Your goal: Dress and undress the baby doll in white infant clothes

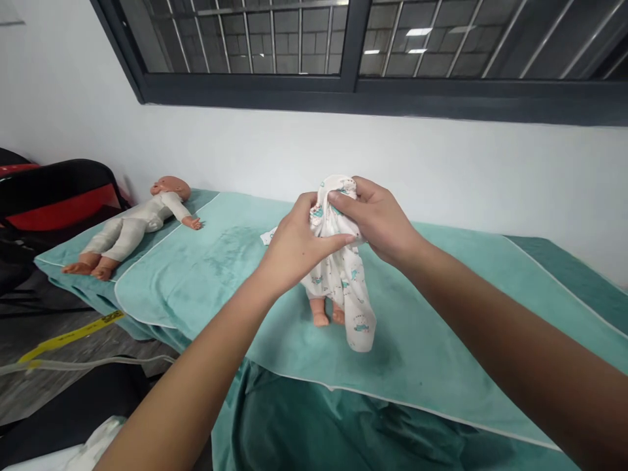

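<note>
In the middle of the head view a white printed baby garment [360, 314] hangs bunched in front of a baby doll. Only the doll's feet [320, 313] show below the cloth; its head and body are hidden. My left hand [299, 245] closes on the garment's left side, thumb pointing right across the cloth. My right hand [380, 212] pinches the garment's gathered upper edge between thumb and fingers. One sleeve-like part dangles at the lower right. Another white end [267, 236] sticks out beyond my left hand.
A second doll [135, 226] in a white suit lies at the far left of the table. Green towels [196, 288] cover the table. Behind is a white wall with a barred window [245, 39]. Black and red chairs [63, 196] and yellow tape [73, 335] are at left.
</note>
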A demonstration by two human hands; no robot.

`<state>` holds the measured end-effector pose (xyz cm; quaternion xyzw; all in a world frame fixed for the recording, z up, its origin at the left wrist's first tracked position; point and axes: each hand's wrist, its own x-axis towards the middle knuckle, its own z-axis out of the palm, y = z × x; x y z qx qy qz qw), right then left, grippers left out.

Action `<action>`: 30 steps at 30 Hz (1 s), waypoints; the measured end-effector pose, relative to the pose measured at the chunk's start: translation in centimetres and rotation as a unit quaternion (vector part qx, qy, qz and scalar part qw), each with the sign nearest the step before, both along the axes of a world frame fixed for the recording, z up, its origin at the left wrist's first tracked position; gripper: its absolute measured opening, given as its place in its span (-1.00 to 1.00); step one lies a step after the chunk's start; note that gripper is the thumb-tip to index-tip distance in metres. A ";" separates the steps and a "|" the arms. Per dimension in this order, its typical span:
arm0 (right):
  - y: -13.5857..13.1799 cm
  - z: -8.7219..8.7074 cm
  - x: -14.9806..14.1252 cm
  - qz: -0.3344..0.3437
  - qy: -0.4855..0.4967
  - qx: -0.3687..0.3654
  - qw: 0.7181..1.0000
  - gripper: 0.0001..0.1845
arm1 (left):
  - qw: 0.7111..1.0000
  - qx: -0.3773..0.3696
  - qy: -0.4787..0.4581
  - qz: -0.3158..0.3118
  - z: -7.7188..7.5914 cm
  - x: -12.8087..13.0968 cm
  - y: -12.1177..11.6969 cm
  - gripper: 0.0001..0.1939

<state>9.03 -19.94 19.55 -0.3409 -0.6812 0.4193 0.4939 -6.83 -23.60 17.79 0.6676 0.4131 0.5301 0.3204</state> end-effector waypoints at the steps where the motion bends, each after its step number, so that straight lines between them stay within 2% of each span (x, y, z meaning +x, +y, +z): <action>1: -0.1 0.1 -0.1 0.022 0.018 -0.011 1.000 -0.65 | 1.000 0.000 0.015 0.017 0.1 0.3 -0.1 -0.44; 5: -0.5 0.5 1.1 0.126 0.010 -0.076 0.989 -0.57 | 1.000 -0.015 -0.011 0.003 0.1 0.3 -0.4 -0.69; 7: -0.8 0.6 2.2 0.189 -0.060 -0.105 0.974 -0.55 | 0.997 -0.017 -0.075 -0.007 0.1 -0.1 -0.4 -0.78; 10: -1.6 0.6 3.3 0.276 -0.210 -0.133 0.928 -0.58 | 0.982 -0.037 -0.181 -0.028 -0.1 -0.3 -0.3 -0.79; 12: -1.9 0.5 3.4 0.256 -0.244 -0.126 0.927 -0.64 | 0.969 -0.075 -0.225 -0.063 -0.3 0.0 -0.2 -0.80; 14: -1.9 0.2 3.1 0.184 -0.204 -0.104 0.956 -0.69 | 0.962 -0.115 -0.231 -0.093 -0.5 0.3 -0.2 -0.76; 17: -1.5 -0.2 2.6 0.059 -0.093 -0.080 0.991 -0.74 | 0.973 -0.121 -0.157 -0.117 -1.2 0.6 -0.2 -0.55; 19: -1.1 -0.5 2.3 0.015 -0.028 -0.084 0.996 -0.76 | 0.981 -0.114 -0.093 -0.125 -1.7 0.6 -0.3 -0.49; 20: -1.0 -0.6 2.2 0.014 -0.003 -0.093 0.996 -0.77 | 0.981 -0.121 -0.078 -0.130 -1.9 0.6 -0.3 -0.51; 22: -1.0 -1.0 2.0 0.034 0.045 -0.115 0.992 -0.76 | 0.973 -0.151 -0.097 -0.144 -2.3 0.4 -0.3 -0.54; 25: -1.4 -1.6 1.9 0.075 0.090 -0.150 0.982 -0.71 | 0.947 -0.173 -0.204 -0.176 -2.4 0.3 -0.3 -0.50; 27: -2.0 -2.1 2.1 0.130 0.055 -0.193 0.971 -0.63 | 0.931 -0.168 -0.270 -0.181 -2.3 0.4 -0.2 -0.51; 30: -3.0 -2.8 2.2 0.247 -0.064 -0.247 0.935 -0.57 | 0.916 -0.175 -0.322 -0.161 -2.5 0.5 -0.1 -0.60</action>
